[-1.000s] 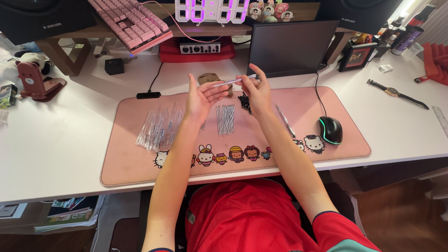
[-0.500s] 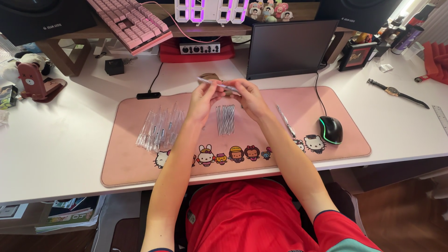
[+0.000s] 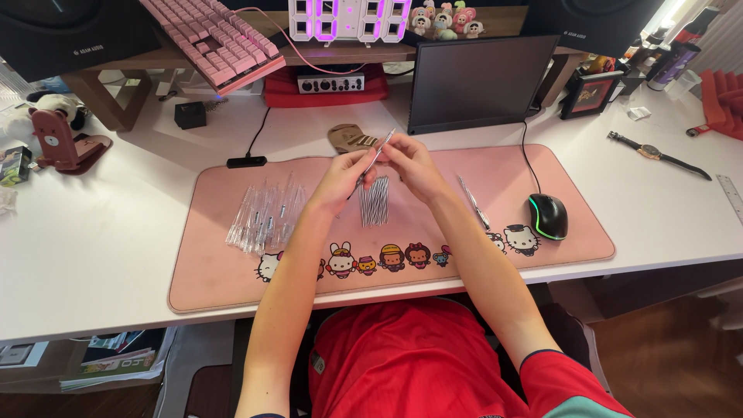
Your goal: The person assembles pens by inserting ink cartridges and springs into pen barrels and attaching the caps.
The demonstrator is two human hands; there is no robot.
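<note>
My left hand (image 3: pixel 340 179) and my right hand (image 3: pixel 412 162) meet above the pink desk mat (image 3: pixel 232 271). Together they pinch a thin clear pen tube (image 3: pixel 381 151) that points up and away, tilted to the right. Just below the hands lies a small bundle of thin metal refills (image 3: pixel 374 203). A heap of clear pen tubes (image 3: pixel 267 213) lies on the mat to the left of my left hand. One assembled pen (image 3: pixel 472 201) lies on the mat to the right of my right forearm.
A black mouse (image 3: pixel 548 216) sits at the mat's right end, its cable running back. A dark tablet screen (image 3: pixel 480 81) stands behind the hands. A pink keyboard (image 3: pixel 213 39), a digital clock (image 3: pixel 350 17), a wristwatch (image 3: pixel 658 153) and a brown phone stand (image 3: pixel 66 143) ring the desk.
The hands came down and closer together over the refill bundle. The tube they hold has swung from nearly level to pointing up and to the right.
</note>
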